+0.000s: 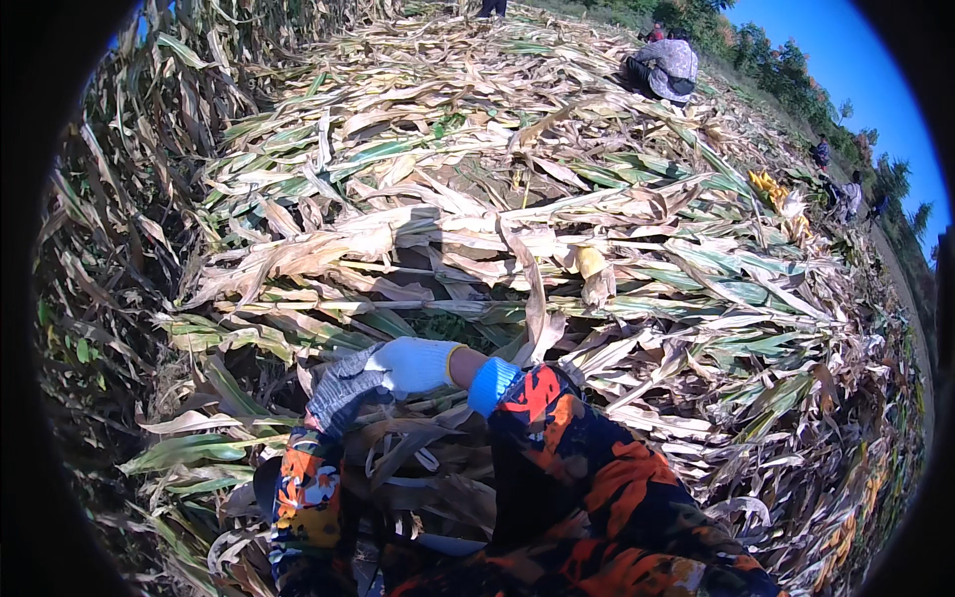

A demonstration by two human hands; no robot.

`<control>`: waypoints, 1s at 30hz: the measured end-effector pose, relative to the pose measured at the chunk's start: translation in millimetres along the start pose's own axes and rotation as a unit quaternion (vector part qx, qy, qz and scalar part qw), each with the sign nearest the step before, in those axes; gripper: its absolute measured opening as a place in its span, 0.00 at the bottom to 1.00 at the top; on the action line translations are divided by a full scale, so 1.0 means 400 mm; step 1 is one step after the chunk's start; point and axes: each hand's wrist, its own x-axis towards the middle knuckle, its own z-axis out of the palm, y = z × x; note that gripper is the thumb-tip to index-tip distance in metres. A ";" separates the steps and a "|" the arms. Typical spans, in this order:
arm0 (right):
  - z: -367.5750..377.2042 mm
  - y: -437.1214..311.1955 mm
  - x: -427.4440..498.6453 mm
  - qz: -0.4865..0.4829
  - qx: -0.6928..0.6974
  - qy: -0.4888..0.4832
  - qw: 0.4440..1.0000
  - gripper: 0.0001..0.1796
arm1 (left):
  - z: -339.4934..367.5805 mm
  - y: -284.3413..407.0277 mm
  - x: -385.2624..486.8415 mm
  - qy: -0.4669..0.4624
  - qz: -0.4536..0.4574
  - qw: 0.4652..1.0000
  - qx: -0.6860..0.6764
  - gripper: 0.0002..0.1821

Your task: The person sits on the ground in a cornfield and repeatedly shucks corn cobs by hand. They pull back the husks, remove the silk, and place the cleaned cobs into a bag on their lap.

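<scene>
My right hand (415,364), in a white knit glove with a yellow edge, reaches across to my left hand (347,395). The left one wears a grey knit glove, and the two meet just above flattened dry corn stalks (388,304). The right fingers are turned away from the camera, so whatever lies between the hands is hidden. Beyond them, a corn ear (591,263) with pale husk at its lower end lies on the stalks. Long, dry leaves (406,440) hang or lie below my wrists, between my camouflage-patterned sleeves.
Standing corn (149,164) forms a dense wall on the left. Piled yellow ears (768,188) lie at the far right, with more ears (843,541) at lower right. A person (668,69) crouches at the back; other people are farther off near the trees (783,71).
</scene>
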 end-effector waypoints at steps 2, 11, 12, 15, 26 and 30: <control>0.007 0.028 -0.033 0.018 -0.019 0.004 1.000 0.18 | 0.018 -0.041 0.036 -0.028 -0.154 0.986 -0.061 0.11; -0.022 -0.019 -0.067 0.093 -0.154 0.010 0.984 0.20 | 0.064 -0.164 0.020 -0.173 -0.095 0.900 0.389 0.25; -0.008 -0.027 -0.060 0.099 -0.150 0.001 0.984 0.17 | 0.056 -0.171 0.007 -0.133 -0.070 0.913 0.379 0.26; 0.018 -0.048 -0.045 0.104 -0.174 -0.090 0.975 0.18 | 0.051 -0.161 -0.008 -0.046 -0.029 0.954 0.296 0.28; 0.043 -0.080 0.029 0.095 -0.197 -0.139 0.966 0.18 | 0.043 -0.169 -0.001 0.029 -0.052 0.956 0.288 0.20; 0.057 -0.080 0.045 0.082 -0.207 -0.138 0.965 0.17 | 0.037 -0.228 0.004 0.020 0.015 0.952 0.305 0.16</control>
